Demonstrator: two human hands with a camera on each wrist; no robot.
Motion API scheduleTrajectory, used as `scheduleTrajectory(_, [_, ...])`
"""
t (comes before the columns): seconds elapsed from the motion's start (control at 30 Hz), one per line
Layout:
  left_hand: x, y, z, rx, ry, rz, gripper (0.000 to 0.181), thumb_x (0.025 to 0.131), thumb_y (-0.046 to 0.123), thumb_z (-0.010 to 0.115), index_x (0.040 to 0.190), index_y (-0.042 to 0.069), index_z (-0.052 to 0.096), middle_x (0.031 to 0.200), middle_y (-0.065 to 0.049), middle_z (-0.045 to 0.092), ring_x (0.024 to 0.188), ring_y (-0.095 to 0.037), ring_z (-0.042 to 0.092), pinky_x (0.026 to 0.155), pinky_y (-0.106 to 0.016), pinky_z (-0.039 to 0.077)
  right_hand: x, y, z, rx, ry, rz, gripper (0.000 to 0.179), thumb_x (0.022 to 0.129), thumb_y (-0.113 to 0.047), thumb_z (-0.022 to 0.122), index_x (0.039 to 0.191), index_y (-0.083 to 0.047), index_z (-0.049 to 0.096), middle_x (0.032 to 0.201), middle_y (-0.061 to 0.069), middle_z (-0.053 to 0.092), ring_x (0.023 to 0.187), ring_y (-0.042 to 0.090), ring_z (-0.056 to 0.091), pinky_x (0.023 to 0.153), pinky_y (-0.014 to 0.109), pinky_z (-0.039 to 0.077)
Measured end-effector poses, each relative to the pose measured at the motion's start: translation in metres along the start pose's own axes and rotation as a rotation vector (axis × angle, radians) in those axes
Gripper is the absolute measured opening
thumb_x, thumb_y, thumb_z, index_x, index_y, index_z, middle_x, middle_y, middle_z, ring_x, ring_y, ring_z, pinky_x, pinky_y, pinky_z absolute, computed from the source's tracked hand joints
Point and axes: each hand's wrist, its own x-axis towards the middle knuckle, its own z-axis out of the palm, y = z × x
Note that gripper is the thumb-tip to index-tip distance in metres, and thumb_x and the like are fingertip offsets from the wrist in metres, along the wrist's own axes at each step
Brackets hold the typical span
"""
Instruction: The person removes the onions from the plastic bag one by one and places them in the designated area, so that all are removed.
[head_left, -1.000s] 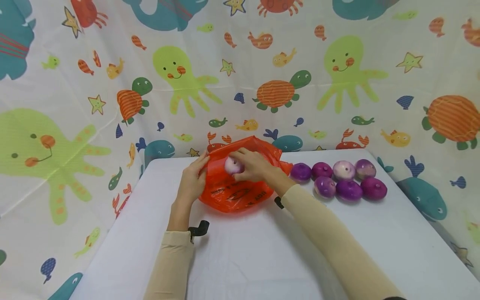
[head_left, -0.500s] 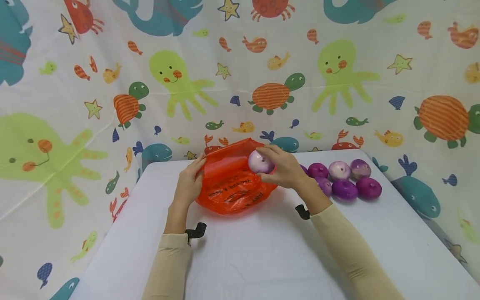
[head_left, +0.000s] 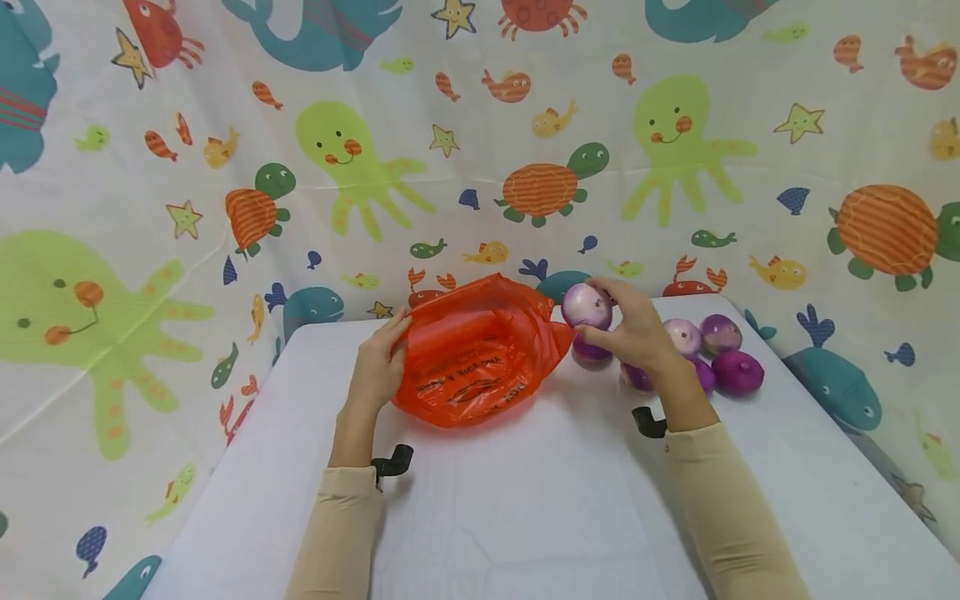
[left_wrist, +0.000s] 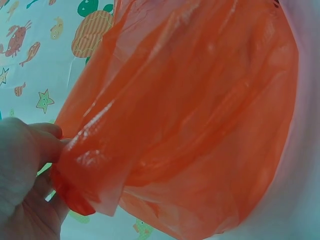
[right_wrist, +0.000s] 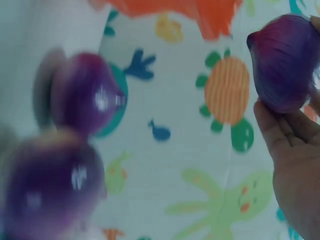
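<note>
My left hand (head_left: 378, 367) pinches the left edge of a red plastic bag (head_left: 480, 358) with dark print. In the left wrist view, the bag's film (left_wrist: 185, 110) bunches between thumb and fingers (left_wrist: 50, 142). My right hand (head_left: 641, 329) holds a pale purple-and-white onion (head_left: 587, 307) up beside the bag's right end. Its fingers curl round the onion in the right wrist view, where the skin of that onion (right_wrist: 285, 65) looks darker purple. Just below it on the table is a deep purple onion (head_left: 591, 352).
Several more onions lie at the table's back right, among them a whitish one (head_left: 681, 337) and a dark purple one (head_left: 738, 372); my right hand and wrist partly cover the group. A curtain (head_left: 465, 125) printed with sea animals hangs behind the white table (head_left: 510, 500).
My right hand has drawn the pale onion out from the bag's mouth and rightward, over toward the other onions. My left hand keeps its grip on the bag's edge.
</note>
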Motion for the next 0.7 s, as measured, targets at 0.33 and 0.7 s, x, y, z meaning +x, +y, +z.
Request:
scheduleTrajectory(0.33, [0.000, 0.001, 0.001, -0.005, -0.002, 0.001, 0.050, 0.103, -0.003, 0.058, 0.151, 0.007, 0.054, 0.163, -0.007, 0.046, 0.150, -0.033, 0.045, 0.119, -0.053, 0.041, -0.012, 0.020, -0.023, -0.139, -0.280, 0.208, 0.078, 0.087, -0.038, 0.084, 0.151, -0.012, 0.049, 0.141, 0.015, 0.057, 0.126, 0.037, 0.056, 0.105, 0.064, 0.051])
scheduleTrajectory(0.7, [-0.001, 0.004, -0.002, -0.020, -0.010, -0.014, 0.053, 0.102, -0.004, 0.058, 0.153, 0.010, 0.051, 0.164, -0.008, 0.044, 0.151, -0.034, 0.043, 0.118, -0.054, 0.042, -0.018, 0.022, -0.008, -0.219, -0.515, 0.253, 0.069, 0.080, -0.025, 0.086, 0.142, -0.013, 0.060, 0.131, 0.009, 0.060, 0.118, 0.031, 0.061, 0.103, 0.058, 0.055])
